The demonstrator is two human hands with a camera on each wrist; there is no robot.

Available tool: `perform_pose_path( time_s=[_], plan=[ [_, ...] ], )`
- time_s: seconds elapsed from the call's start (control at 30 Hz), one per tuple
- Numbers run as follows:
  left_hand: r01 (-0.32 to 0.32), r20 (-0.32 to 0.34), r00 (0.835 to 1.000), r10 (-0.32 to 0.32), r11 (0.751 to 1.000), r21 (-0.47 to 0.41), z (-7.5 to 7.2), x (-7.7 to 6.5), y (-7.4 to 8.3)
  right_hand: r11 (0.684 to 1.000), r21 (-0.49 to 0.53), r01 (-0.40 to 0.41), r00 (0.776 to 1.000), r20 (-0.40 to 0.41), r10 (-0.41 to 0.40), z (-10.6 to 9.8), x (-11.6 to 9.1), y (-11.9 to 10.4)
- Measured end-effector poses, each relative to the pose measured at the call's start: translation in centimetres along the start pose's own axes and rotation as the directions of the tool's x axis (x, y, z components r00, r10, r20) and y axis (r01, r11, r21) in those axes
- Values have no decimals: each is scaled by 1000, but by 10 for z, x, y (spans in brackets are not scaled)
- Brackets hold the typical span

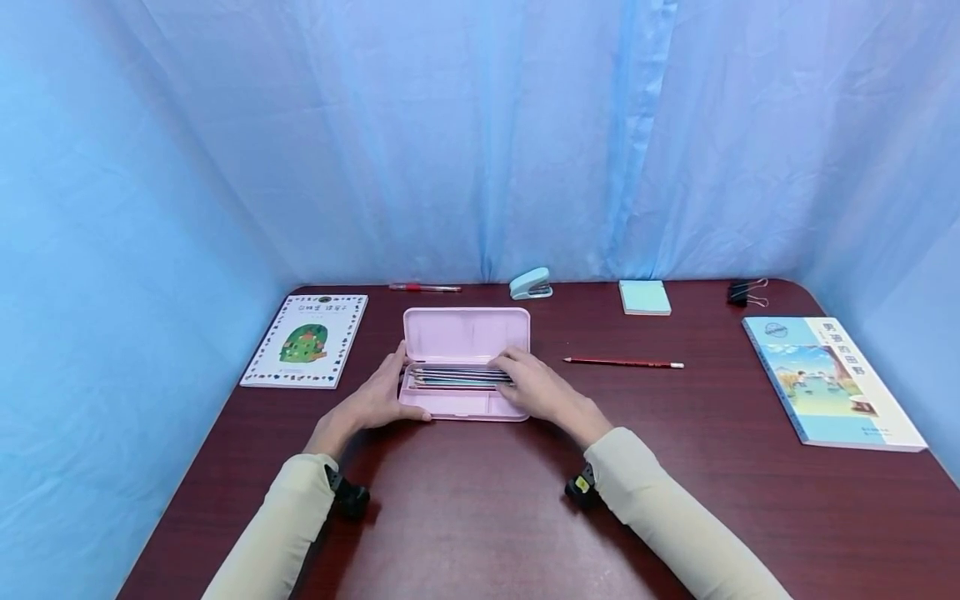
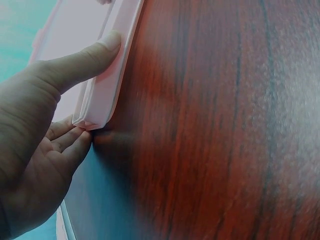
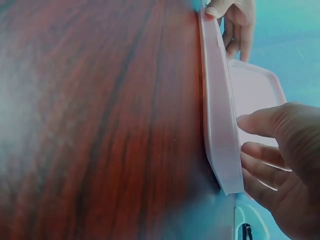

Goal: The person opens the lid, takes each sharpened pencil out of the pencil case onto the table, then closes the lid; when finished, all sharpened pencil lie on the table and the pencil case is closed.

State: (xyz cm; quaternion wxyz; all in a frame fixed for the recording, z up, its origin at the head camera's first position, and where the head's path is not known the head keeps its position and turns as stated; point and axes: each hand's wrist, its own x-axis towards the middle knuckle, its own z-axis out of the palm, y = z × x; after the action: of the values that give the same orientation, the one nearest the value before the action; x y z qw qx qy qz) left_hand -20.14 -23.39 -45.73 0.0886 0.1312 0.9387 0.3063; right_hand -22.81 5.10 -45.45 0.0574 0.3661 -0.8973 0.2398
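A pink pencil case (image 1: 442, 406) stands with its lid (image 1: 465, 333) raised toward the back. Several pencils (image 1: 453, 379) lie lengthwise in its rear compartment. My left hand (image 1: 378, 398) grips the case's left end, thumb over the front edge (image 2: 112, 65) and fingers round the far corner. Over the case's right end, my right hand (image 1: 536, 387) reaches in, thumb and fingers at the pencils' right ends. In the right wrist view, the case's wall (image 3: 220, 100) hides the right fingertips (image 3: 245, 122), so I cannot tell whether they pinch a pencil.
A red pencil (image 1: 622, 362) lies right of the case. Behind are a red pen (image 1: 423, 288), a mint stapler (image 1: 531, 284), sticky notes (image 1: 645, 297) and a black binder clip (image 1: 741, 292). Books lie at the left (image 1: 306, 342) and right (image 1: 832, 383). Blue curtains enclose the table.
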Motion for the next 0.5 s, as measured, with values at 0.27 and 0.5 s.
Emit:
perform_pose_path(
  time_s=[0.27, 0.5],
  plan=[
    [1, 5, 1000, -1, 1000, 13, 0, 0, 0, 998, 43, -44, 996, 83, 40, 0, 2, 3],
    [1, -3, 1000, -1, 1000, -1, 1, 1, -1, 995, 99, -33, 989, 149, 18, -2, 4, 3]
  ],
)
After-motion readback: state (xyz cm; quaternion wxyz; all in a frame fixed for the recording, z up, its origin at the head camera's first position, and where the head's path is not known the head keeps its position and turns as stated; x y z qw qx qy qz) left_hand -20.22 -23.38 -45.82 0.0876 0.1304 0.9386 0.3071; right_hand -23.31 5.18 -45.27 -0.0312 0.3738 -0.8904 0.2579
